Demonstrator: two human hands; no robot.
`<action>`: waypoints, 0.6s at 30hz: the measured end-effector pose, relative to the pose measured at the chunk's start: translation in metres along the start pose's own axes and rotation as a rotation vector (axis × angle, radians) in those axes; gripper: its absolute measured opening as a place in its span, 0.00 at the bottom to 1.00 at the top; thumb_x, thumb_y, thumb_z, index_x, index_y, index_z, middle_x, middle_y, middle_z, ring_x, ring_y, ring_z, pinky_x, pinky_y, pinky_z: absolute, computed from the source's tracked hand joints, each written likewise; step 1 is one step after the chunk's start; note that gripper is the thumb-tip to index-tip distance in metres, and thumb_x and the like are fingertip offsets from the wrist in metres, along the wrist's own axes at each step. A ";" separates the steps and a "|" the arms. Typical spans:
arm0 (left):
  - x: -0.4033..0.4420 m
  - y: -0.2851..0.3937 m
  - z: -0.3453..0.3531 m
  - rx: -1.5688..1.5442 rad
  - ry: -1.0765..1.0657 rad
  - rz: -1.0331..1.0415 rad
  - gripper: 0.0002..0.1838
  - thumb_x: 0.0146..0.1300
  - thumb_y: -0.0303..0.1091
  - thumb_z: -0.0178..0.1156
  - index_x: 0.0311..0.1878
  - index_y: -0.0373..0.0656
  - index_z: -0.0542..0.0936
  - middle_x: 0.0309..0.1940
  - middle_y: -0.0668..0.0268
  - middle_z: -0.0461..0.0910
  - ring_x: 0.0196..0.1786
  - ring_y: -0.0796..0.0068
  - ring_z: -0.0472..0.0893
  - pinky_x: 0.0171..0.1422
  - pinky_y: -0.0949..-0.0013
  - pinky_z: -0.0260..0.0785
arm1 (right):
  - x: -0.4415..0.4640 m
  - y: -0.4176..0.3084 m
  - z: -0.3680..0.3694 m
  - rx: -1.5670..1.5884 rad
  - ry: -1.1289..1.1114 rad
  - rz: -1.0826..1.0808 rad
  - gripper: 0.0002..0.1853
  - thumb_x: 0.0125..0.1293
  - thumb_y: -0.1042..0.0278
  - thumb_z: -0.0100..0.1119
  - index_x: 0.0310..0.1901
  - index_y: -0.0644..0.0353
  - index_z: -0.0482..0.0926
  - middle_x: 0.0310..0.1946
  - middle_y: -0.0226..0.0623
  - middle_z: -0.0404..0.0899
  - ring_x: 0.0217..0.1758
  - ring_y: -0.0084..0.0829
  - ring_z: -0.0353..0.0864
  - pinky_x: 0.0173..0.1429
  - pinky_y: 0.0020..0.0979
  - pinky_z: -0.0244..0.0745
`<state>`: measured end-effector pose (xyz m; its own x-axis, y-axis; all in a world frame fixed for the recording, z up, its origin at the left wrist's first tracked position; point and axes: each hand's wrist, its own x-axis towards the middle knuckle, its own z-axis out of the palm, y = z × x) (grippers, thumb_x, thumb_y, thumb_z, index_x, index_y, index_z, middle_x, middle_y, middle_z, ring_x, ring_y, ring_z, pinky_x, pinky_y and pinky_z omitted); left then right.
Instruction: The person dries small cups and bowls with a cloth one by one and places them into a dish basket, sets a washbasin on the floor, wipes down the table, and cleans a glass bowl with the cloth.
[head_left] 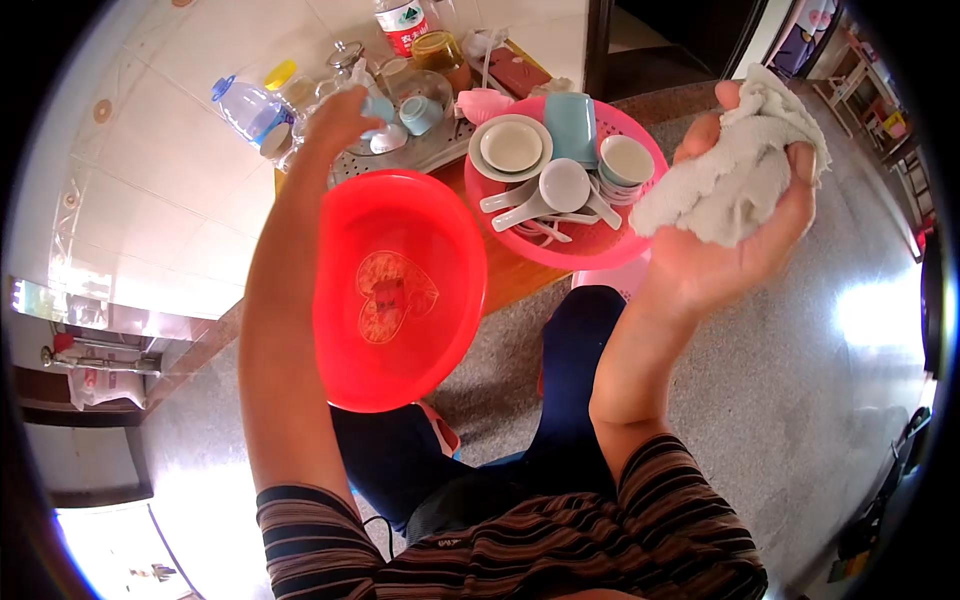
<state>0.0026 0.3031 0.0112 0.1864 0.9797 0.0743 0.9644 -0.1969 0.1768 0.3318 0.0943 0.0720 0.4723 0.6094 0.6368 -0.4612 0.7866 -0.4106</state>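
My right hand (pixel 720 268), raised at the right, is closed around a crumpled white cloth (pixel 745 170). My left hand (pixel 337 125) reaches over the far side of the table, its fingers apart beside a light blue cup (pixel 379 108). Another light blue cup (pixel 421 115) and a white rounded piece (pixel 389 138) sit close by on a metal tray (pixel 438 146). Below that forearm, a red basin (pixel 425 225) with a heart print on its bottom stands tilted, and the arm partly covers its left side.
A pink basket (pixel 530 246) holds white bowls (pixel 512 147), white spoons (pixel 525 212), a light blue mug (pixel 571 127) and cups. Bottles, including a blue-capped one (pixel 250 110), and jars line the tiled wall. A reddish-brown phone-like slab (pixel 517 73) lies behind the basket.
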 end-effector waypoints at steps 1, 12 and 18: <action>-0.016 0.007 -0.022 -0.101 0.092 0.018 0.32 0.50 0.48 0.66 0.56 0.41 0.72 0.45 0.57 0.79 0.46 0.67 0.79 0.45 0.65 0.71 | -0.001 0.003 0.006 -0.097 0.111 -0.034 0.22 0.68 0.53 0.38 0.50 0.64 0.71 0.43 0.47 0.77 0.32 0.29 0.74 0.35 0.27 0.70; -0.243 0.102 -0.042 -1.966 0.131 -0.011 0.25 0.71 0.48 0.34 0.61 0.39 0.64 0.47 0.51 0.76 0.39 0.64 0.81 0.30 0.72 0.71 | -0.043 0.023 0.063 -0.059 -0.091 0.197 0.11 0.61 0.68 0.61 0.43 0.60 0.73 0.34 0.30 0.78 0.35 0.17 0.78 0.38 0.16 0.73; -0.287 0.111 -0.023 -2.297 0.281 -0.047 0.26 0.71 0.50 0.36 0.61 0.41 0.65 0.50 0.59 0.75 0.43 0.64 0.80 0.33 0.68 0.74 | -0.111 0.042 0.111 -0.549 -0.715 -0.083 0.19 0.54 0.66 0.63 0.47 0.59 0.72 0.50 0.40 0.70 0.54 0.34 0.70 0.55 0.37 0.68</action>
<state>0.0524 -0.0007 0.0319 -0.0380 0.9953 0.0889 -0.8018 -0.0835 0.5917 0.1764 0.0489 0.0568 -0.1760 0.4851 0.8566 0.0638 0.8739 -0.4818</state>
